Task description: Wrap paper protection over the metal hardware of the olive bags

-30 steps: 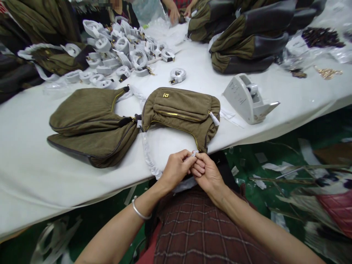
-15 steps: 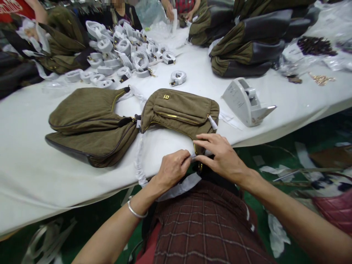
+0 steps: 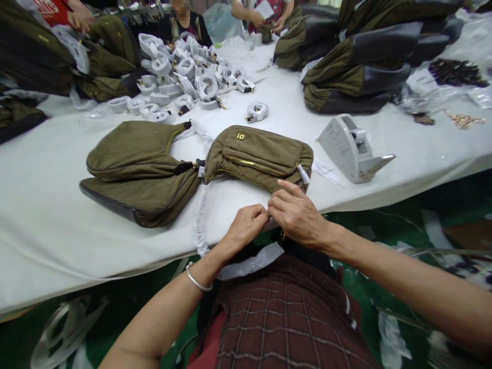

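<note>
An olive fabric bag (image 3: 257, 156) with gold zips lies at the table's near edge. Its white paper-wrapped strap (image 3: 200, 220) curves down over the edge towards my lap. My left hand (image 3: 246, 228) is closed in a pinch at the bag's lower corner, on something small that I cannot make out. My right hand (image 3: 298, 215) lies over the same corner, fingers bent and pressed against my left hand's fingertips. A second, larger olive bag (image 3: 138, 169) lies to the left, touching the first one.
A grey tape dispenser (image 3: 351, 148) stands to the right on the white table (image 3: 46, 205). A heap of wrapped strap rolls (image 3: 184, 77) lies at the back, stacked olive bags (image 3: 357, 66) at the back right. Other people's hands (image 3: 269, 15) work at the far side.
My hands rose from below the table edge onto the bag's lower corner. My right hand spread over it, then bent its fingers and closed in on the left.
</note>
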### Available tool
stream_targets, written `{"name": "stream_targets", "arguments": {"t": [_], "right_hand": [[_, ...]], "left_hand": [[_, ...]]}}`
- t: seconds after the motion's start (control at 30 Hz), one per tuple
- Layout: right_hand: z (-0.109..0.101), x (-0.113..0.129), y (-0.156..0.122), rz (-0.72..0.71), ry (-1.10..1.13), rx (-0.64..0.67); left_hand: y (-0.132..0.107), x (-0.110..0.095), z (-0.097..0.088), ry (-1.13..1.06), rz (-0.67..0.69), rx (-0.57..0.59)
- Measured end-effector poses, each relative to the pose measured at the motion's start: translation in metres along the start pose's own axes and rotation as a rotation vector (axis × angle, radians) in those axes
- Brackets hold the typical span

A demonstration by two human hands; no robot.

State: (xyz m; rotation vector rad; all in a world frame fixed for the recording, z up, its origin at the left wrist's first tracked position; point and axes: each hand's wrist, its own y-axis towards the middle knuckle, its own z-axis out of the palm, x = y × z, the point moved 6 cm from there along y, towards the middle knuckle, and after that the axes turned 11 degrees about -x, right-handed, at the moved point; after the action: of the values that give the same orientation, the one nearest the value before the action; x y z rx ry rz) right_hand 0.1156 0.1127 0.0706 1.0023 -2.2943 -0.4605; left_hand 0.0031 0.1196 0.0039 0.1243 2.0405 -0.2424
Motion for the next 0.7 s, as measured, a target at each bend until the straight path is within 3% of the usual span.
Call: {"name": "stream_targets", "arguments": {"t": [0.1, 0.2, 0.33, 0.53, 0.7], "right_hand": [[0.003, 0.004, -0.014, 0.015, -0.144, -0.065], [0.011, 0.010, -0.033, 0.041, -0.279, -0.117], [0.023, 0.017, -0.048, 0.066, -0.386, -0.175], [0.024, 0.005, -0.042, 0.073, -0.307, -0.348], [0.025, 0.002, -0.037, 0.049, -0.215, -0.391]], "left_hand": [[0.004, 0.009, 0.005, -0.224, -0.200, 0.081], [0.007, 0.015, 0.008, -0.455, -0.327, 0.131], [0.008, 0.023, 0.018, -0.674, -0.496, 0.289], [0.002, 0.023, 0.016, -0.644, -0.532, 0.341], [-0.008, 0.023, 0.005, -0.427, -0.423, 0.295]]}}
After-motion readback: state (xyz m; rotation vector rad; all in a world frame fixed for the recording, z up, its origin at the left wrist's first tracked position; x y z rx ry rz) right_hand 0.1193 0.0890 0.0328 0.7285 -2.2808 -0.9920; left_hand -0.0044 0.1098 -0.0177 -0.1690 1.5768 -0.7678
